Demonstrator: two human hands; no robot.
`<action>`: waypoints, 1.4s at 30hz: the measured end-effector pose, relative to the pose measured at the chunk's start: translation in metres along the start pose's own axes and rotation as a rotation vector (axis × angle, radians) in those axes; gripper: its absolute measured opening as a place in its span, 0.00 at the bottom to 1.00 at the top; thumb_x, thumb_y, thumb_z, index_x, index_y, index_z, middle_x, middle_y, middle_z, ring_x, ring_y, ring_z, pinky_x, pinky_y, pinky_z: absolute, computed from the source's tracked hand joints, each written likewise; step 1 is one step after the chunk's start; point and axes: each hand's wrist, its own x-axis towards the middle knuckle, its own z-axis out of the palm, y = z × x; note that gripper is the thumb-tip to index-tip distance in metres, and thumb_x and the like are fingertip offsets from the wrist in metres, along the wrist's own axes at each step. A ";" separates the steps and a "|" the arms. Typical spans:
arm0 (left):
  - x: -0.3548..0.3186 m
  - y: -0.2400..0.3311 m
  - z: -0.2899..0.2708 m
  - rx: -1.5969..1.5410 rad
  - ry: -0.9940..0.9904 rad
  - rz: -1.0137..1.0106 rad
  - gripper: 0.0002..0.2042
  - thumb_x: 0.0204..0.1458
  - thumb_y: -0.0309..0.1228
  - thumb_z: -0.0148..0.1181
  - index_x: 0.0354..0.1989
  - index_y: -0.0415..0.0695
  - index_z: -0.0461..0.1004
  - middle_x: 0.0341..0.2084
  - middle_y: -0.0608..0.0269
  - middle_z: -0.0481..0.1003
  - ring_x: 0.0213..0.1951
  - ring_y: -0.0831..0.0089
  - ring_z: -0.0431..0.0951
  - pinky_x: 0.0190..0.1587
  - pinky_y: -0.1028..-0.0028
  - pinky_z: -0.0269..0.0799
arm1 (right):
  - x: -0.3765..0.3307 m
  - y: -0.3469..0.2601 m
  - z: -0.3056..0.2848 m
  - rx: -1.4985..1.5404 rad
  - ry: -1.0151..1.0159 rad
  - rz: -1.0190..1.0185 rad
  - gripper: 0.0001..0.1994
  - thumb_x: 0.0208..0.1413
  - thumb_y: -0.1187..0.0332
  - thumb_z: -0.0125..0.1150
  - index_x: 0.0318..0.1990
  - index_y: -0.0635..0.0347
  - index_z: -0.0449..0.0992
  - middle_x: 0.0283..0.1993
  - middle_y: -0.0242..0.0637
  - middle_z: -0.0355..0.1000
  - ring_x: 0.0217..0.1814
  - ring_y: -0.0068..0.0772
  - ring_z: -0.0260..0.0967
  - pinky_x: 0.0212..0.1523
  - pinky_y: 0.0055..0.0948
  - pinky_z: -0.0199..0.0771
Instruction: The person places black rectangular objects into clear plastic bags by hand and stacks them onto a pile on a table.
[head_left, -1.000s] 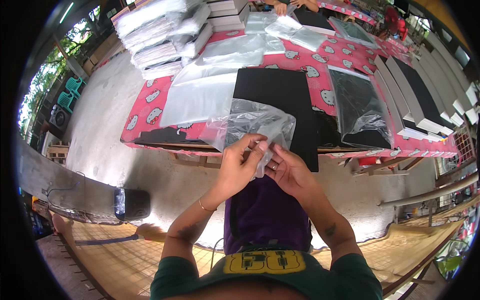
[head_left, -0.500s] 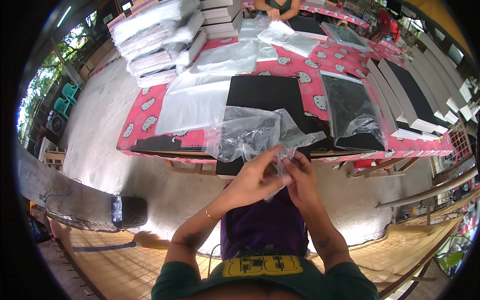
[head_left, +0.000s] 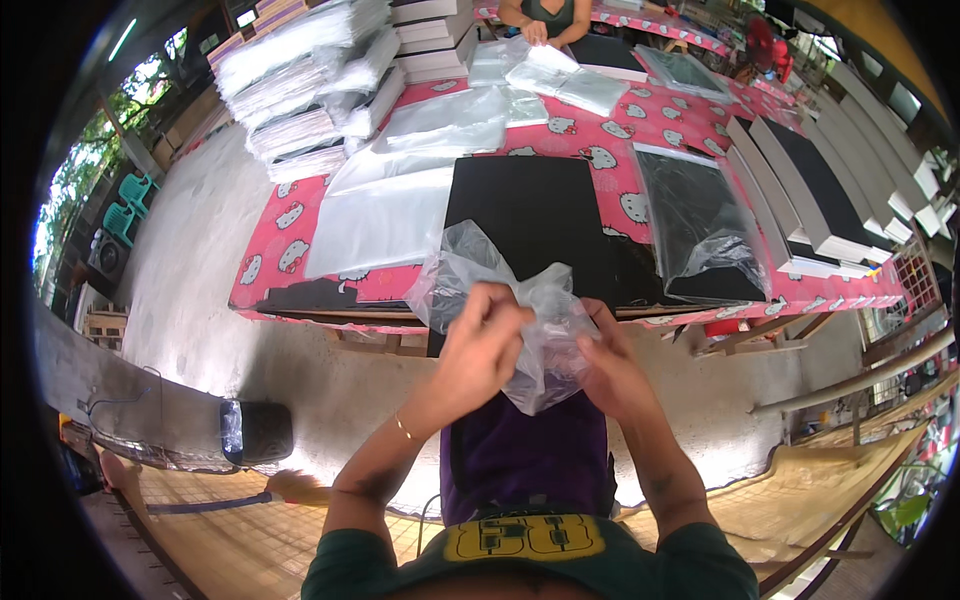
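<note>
Left hand (head_left: 478,345), fingers curled tight, pinching crumpled clear bag (head_left: 500,300) at table (head_left: 290,260) edge. Black sheet (head_left: 540,215) just behind. Right hand (head_left: 605,365), fingers closed, gripping same bag from right.

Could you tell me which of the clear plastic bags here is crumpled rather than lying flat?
The crumpled bag is the one held by the left hand and right hand above the table edge; the flat bags lie spread on the pink tablecloth.

Packing workshop, stacked books (head_left: 815,185), plastic sleeves (head_left: 385,215)
</note>
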 end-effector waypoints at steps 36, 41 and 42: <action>-0.038 -0.034 -0.060 -1.379 -0.331 -0.578 0.17 0.57 0.36 0.55 0.50 0.37 0.72 0.38 0.50 0.77 0.44 0.61 0.78 0.45 0.65 0.75 | -0.031 -0.083 -0.097 -0.367 -0.244 0.249 0.11 0.54 0.64 0.61 0.39 0.63 0.75 0.37 0.45 0.75 0.41 0.42 0.74 0.40 0.39 0.74; -0.027 -0.031 -0.090 -0.715 -0.790 -0.760 0.11 0.53 0.35 0.61 0.36 0.38 0.76 0.30 0.56 0.77 0.34 0.68 0.76 0.38 0.73 0.73 | -0.053 -0.073 -0.124 0.023 -0.354 0.372 0.27 0.40 0.67 0.66 0.51 0.69 0.72 0.50 0.50 0.71 0.50 0.47 0.69 0.49 0.40 0.68; -0.039 -0.038 -0.087 -0.720 -1.005 -0.511 0.11 0.50 0.33 0.63 0.35 0.37 0.76 0.30 0.55 0.77 0.35 0.68 0.75 0.42 0.77 0.68 | -0.066 -0.072 -0.134 0.181 -0.211 0.397 0.29 0.38 0.68 0.67 0.52 0.70 0.71 0.53 0.50 0.69 0.52 0.47 0.68 0.51 0.39 0.67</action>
